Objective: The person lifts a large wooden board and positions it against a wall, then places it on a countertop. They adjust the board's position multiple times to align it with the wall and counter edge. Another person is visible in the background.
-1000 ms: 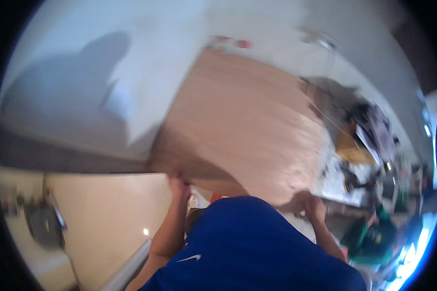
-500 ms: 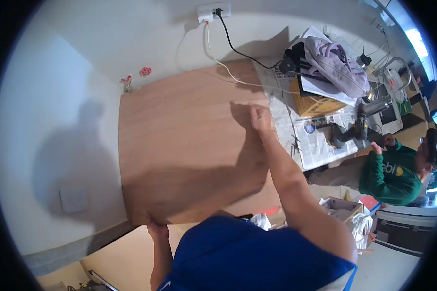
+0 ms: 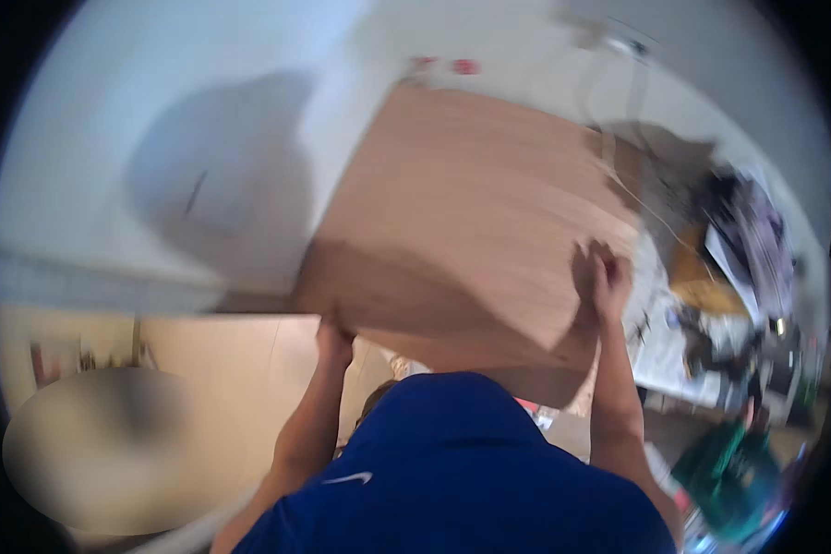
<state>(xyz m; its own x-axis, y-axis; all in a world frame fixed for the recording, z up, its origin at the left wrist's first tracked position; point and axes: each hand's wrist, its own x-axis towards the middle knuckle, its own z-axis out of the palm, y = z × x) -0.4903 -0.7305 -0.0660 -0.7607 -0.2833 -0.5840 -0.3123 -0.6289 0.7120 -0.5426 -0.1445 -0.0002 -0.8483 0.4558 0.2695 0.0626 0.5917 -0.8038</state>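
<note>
A large brown wooden board point(image 3: 471, 194) lies in front of me against the corner of the walls. At its near left corner my left hand point(image 3: 335, 342) grips the edge, thumb on top and the fingers hidden below. My right hand point(image 3: 609, 282) rests by the board's right edge with its fingers curled. Motion blurs it, and whatever it may hold is too small to make out. The near right part of the board is in shadow, close to my body.
Two red valve handles point(image 3: 466, 66) stick out of the wall behind the board. A white cable point(image 3: 651, 208) hangs across its far right side. On the right are newspaper point(image 3: 660, 355), a yellow box point(image 3: 702, 272), a lilac bag point(image 3: 766, 245) and a person in green point(image 3: 729, 480).
My view has swung left, so the board and the room appear shifted right and turned. Both hands stay at the board, the left at its near edge, the right near its right edge.
</note>
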